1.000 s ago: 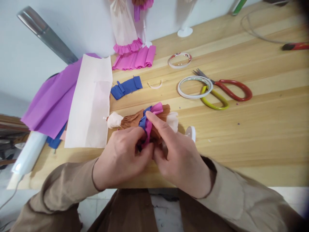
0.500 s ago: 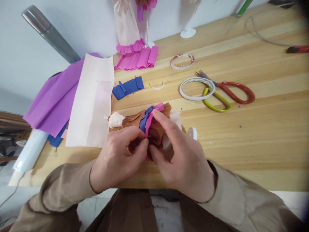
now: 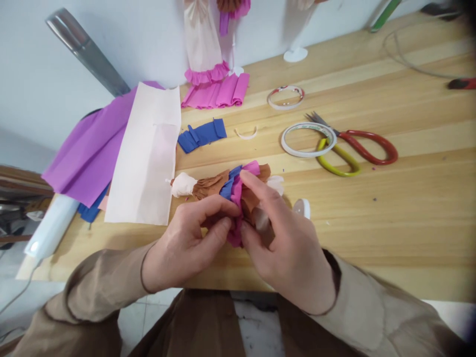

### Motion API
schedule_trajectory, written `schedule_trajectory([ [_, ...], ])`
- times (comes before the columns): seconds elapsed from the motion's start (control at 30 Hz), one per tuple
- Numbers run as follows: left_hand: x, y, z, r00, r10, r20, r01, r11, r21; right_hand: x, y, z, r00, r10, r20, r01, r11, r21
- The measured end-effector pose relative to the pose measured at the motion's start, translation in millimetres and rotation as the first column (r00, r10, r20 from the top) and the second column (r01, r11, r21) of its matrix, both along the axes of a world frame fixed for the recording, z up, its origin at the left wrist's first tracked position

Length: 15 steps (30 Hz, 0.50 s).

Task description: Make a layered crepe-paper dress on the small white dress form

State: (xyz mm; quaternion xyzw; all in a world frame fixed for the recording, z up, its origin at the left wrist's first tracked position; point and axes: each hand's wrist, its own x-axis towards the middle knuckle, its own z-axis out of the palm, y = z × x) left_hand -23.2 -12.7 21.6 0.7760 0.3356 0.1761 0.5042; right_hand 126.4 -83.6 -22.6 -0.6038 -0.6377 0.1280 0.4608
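Worktop [image 3: 420, 218]: pale wood, under all the work. Purple sheet [image 3: 89, 144] at far left, off-white sheet [image 3: 143, 168] overlapping it. Brown-skirted figure [image 3: 211, 183]: lying near the front edge, white-wrapped end pointing left, middle under both hands. Right hand [image 3: 290, 243]: grip arched across the skirt, forefinger on the pink ruffle [image 3: 236, 191]; cannot tell whether the thumb pinches anything. Left hand [image 3: 186, 243]: grip narrow, thumb and forefinger apparently nipping the ruffle's near end. Scissors [image 3: 344, 135]: well apart from the hands, blades partly open, tape ring [image 3: 297, 153] overlapping them. Blue strip [image 3: 204, 135]: smaller, beyond the figure.

Risks (judged): uneven pull at the near end could skew or tear the ruffle; heavy forefinger pressure could flatten its folds; a loose right hand could let the figure roll.
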Motion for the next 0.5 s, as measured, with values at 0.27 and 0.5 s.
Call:
schedule_trajectory([
  [0.27, -8.8, 0.3, -1.6, 0.996, 0.008, 0.088, 0.010, 0.979, -0.203, 3.7, -0.5, -0.5, 0.998, 0.008, -0.062, -0.010, 1.000, -0.021],
  [0.5, -10.1, 3.1, -5.4, 0.995, -0.011, 0.104, 0.042, 0.955, -0.294, 2.0, -1.3, -0.4, 0.997, -0.067, -0.028, 0.066, 0.996, -0.052],
])
